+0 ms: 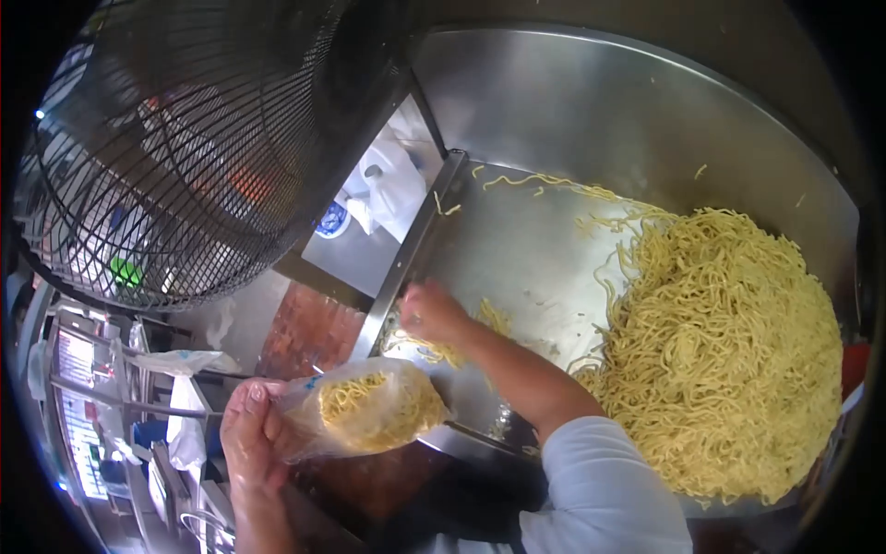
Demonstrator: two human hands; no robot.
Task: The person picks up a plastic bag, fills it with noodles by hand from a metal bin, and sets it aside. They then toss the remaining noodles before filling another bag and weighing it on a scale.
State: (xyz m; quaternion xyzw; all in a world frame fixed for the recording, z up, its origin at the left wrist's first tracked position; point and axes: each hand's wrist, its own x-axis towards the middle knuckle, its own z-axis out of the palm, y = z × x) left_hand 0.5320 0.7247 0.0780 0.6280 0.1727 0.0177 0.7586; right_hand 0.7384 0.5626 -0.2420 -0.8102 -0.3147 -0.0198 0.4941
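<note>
A clear plastic bag [378, 411] with yellow noodles in its lower part hangs sideways from my left hand [251, 434], whose fingers are closed on the bag's mouth. My right hand [429, 312] is above the left edge of the metal tray [526, 249], its fingers curled in; whether they hold anything is too small to tell. Loose noodles [438, 353] lie on the tray just below that hand. A large heap of yellow noodles [729, 360] fills the tray's right side.
A big wire-caged fan [185, 166] stands at the upper left. Behind the tray's raised rim [406, 245], white plastic bags [392, 189] lie on a metal surface. More bags hang on a rack [185, 406] at the lower left.
</note>
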